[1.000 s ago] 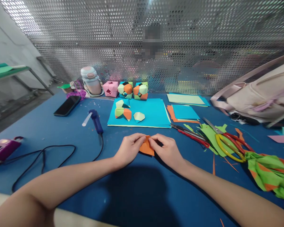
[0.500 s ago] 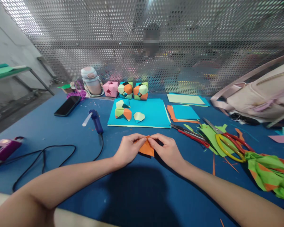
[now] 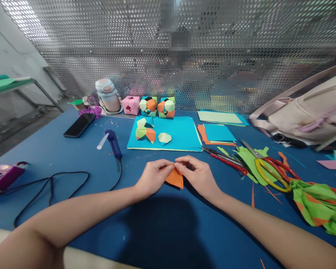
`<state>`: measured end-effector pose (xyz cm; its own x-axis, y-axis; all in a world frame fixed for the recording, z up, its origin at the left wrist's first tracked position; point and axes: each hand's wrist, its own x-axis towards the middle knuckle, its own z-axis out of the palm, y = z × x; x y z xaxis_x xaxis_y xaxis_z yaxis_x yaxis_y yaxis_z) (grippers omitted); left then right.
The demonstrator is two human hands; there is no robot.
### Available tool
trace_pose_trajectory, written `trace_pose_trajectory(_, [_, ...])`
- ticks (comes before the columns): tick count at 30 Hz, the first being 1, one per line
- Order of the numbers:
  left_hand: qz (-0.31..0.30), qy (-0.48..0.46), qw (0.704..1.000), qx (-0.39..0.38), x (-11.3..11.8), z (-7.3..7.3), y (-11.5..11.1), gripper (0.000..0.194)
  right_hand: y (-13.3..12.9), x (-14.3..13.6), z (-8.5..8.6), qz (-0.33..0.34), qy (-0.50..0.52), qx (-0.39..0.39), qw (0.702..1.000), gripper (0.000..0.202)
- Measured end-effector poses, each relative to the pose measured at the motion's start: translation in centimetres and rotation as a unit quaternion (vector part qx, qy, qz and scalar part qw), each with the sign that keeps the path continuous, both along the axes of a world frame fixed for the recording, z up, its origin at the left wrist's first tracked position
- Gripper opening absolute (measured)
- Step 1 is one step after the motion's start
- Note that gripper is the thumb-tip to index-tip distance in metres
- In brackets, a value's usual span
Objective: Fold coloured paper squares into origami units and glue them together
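Observation:
An orange paper piece (image 3: 176, 179) is pinched between both hands just above the blue table, its lower edge hanging free. My left hand (image 3: 154, 177) grips its left side between thumb and fingers. My right hand (image 3: 197, 175) pinches it near the top corner, fingertips close to those of my left hand. Beyond them, on a stack of turquoise sheets (image 3: 182, 132), lie a joined green, orange and cream folded piece (image 3: 145, 133) and a separate cream folded piece (image 3: 165, 138). Three folded paper balls stand behind, one of them pink (image 3: 131, 105).
A glue gun (image 3: 114, 144) with a black cable lies left, near a phone (image 3: 80, 125) and a bottle (image 3: 108, 96). On the right are red-handled scissors (image 3: 229, 161), larger scissors (image 3: 271, 170), paper scraps, turquoise squares (image 3: 220, 133) and a pale bag (image 3: 308, 108).
The orange paper has tilted slightly, its lower corner a little lower. The fingers of my right hand have shifted slightly at its top.

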<state>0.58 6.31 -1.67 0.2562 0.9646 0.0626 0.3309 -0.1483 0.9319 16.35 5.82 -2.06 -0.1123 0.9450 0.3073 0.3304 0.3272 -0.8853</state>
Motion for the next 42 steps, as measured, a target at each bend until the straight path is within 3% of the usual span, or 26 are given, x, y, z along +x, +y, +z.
trace_pose_trajectory(3, [-0.010,0.019,1.000,0.001,0.00,0.19,-0.16,0.023,-0.05,0.15,-0.05,0.019,-0.023,0.042,0.999,0.016])
trace_pose_trajectory(9, [-0.032,0.024,0.999,-0.003,0.04,0.49,-0.05,0.025,0.04,0.43,0.04,-0.005,-0.042,0.081,0.996,0.016])
trace_pose_trajectory(16, [-0.023,0.040,0.999,0.006,-0.09,0.00,0.13,0.021,0.00,0.39,-0.22,0.003,-0.044,0.140,0.989,0.013])
trace_pose_trajectory(29, [-0.016,0.058,0.998,0.028,-0.12,0.16,-0.19,0.020,-0.18,0.44,-0.36,0.010,-0.053,0.181,0.982,0.011])
trace_pose_trajectory(34, [-0.045,0.057,0.997,0.014,-0.16,0.15,-0.14,0.020,-0.18,0.47,-0.33,0.003,-0.057,0.186,0.981,0.012])
trace_pose_trajectory(42, [-0.028,0.074,0.997,0.023,-0.13,0.12,-0.19,0.018,-0.41,0.35,-0.23,0.020,-0.052,0.210,0.976,0.011])
